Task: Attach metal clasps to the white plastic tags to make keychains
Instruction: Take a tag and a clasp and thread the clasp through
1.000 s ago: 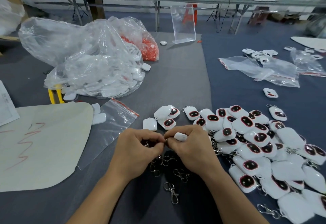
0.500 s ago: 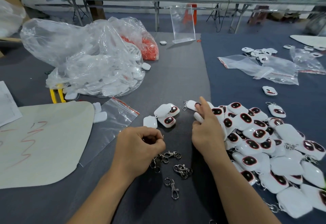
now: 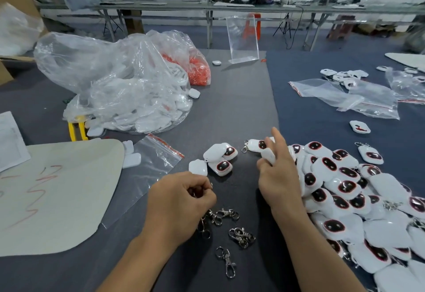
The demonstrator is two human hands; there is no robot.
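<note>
My left hand (image 3: 181, 202) is curled into a fist near the table's middle and grips a metal clasp, of which a little shows between the fingers. Loose metal clasps (image 3: 241, 234) lie just right of and below it. My right hand (image 3: 279, 174) hovers at the left edge of a big pile of finished keychains (image 3: 345, 188). It pinches a white plastic tag (image 3: 268, 155) with the index finger stretched forward. A small group of tags (image 3: 218, 158) lies between and beyond the two hands.
A large clear bag of white tags (image 3: 128, 89) and a bag of orange bits (image 3: 197, 71) sit at the back left. An off-white sheet (image 3: 53, 195) and an empty zip bag (image 3: 151, 169) lie at left. More zip bags (image 3: 345, 96) lie at the back right, and an acrylic stand (image 3: 242, 38) is behind.
My hands were together a second ago. The right hand has since moved away to the right and forward to the pile with the white tag. The left fist stayed put.
</note>
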